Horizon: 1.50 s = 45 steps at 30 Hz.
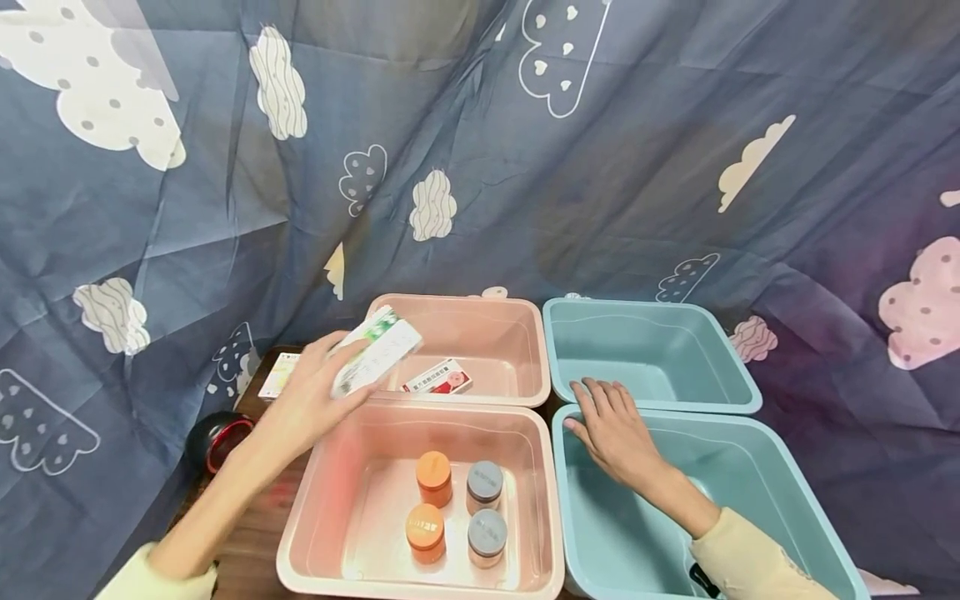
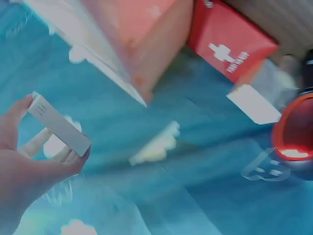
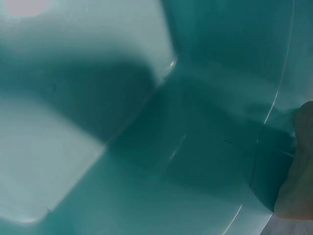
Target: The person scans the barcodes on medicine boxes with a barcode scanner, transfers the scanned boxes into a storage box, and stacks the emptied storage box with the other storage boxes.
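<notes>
- The left hand pinches a white medicine box with green print, thumb on one side and fingers curled behind it, over the near left corner of the far pink bin.
- In the left wrist view the same box shows as a long, pale carton tilted in the grip.
- A red-and-white carton lies flat in that far pink bin.
- The near pink bin at the table's front edge holds four small jars: two with orange lids on the left, two with grey lids on the right.
- The right hand lies flat with straight fingers on the far rim of the near teal bin, holding nothing.
- The far teal bin stands just behind it.
- Another flat carton lies on the table near its left edge, with a black and red round object closer to the front.
- A red pouch with a white cross shows in the left wrist view.
</notes>
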### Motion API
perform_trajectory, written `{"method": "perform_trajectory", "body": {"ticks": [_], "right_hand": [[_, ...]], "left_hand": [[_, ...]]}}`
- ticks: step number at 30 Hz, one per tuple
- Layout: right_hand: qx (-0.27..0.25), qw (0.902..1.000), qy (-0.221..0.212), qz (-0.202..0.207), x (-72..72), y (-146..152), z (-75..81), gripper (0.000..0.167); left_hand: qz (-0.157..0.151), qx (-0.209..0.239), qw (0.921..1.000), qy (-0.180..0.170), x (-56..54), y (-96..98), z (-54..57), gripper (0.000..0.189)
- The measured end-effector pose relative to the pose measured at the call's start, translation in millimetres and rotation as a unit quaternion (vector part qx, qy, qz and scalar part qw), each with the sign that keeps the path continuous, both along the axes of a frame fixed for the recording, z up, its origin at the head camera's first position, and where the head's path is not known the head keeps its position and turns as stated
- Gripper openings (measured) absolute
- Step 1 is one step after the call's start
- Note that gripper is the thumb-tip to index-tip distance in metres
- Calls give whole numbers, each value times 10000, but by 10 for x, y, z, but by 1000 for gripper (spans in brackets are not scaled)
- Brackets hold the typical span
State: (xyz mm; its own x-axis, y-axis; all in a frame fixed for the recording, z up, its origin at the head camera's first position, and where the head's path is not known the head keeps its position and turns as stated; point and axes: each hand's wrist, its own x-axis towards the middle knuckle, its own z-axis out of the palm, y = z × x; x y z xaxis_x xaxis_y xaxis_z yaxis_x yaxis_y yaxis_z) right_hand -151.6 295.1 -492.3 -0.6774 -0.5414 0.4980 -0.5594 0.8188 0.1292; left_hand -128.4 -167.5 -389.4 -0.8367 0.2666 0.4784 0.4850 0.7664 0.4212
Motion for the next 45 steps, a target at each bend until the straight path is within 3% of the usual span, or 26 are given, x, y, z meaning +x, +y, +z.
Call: {"method": "perform_trajectory", "body": {"ticks": [3, 7, 12, 13, 18, 20, 22, 25, 28, 31, 42, 45], "right_hand": [[-34, 9998, -213, -36, 29, -13, 27, 74], [-131, 9944, -1012, -282, 83, -22, 93, 65], [-146, 9880, -1479, -421, 113, -28, 146, 75], [-145, 9879, -1487, -411, 111, -23, 144, 75], [-184, 9865, -1578, -410, 102, -7, 137, 75], [-236, 9870, -1548, -369, 91, 3, 119, 75], [-290, 9880, -1487, -303, 76, 19, 85, 75], [-273, 9880, -1494, -273, 48, 47, 18, 77], [-293, 9867, -1577, -259, 33, 61, -28, 76], [-427, 9850, -1655, -220, 36, 45, -9, 72], [-180, 9737, -2249, -318, 12, 49, 121, 69], [-79, 9696, -2424, -332, -5, 53, 133, 69]], "left_hand": [[-232, -256, 9981, -514, -297, 253, 43, 56], [-351, -906, 9891, -1108, -660, 551, -1, 59], [-649, -1682, 9761, -1217, -947, 785, -209, 59], [-696, -1755, 9742, -1232, -1029, 810, -314, 60], [-713, -2177, 9660, -1203, -1578, 868, -1114, 68], [-657, -2417, 9604, -1223, -1706, 907, -1312, 69], [-595, -2565, 9515, -1590, -1684, 986, -1248, 69], [-556, -2614, 9386, -2182, -1545, 1097, -986, 68], [-482, -2788, 9260, -2499, -1406, 1148, -771, 66], [-403, -3017, 9204, -2455, -1377, 1148, -732, 65], [-147, -3155, 9130, -2584, -1458, 1135, -862, 62], [-183, -3363, 9049, -2604, -1453, 1119, -873, 59]]}}
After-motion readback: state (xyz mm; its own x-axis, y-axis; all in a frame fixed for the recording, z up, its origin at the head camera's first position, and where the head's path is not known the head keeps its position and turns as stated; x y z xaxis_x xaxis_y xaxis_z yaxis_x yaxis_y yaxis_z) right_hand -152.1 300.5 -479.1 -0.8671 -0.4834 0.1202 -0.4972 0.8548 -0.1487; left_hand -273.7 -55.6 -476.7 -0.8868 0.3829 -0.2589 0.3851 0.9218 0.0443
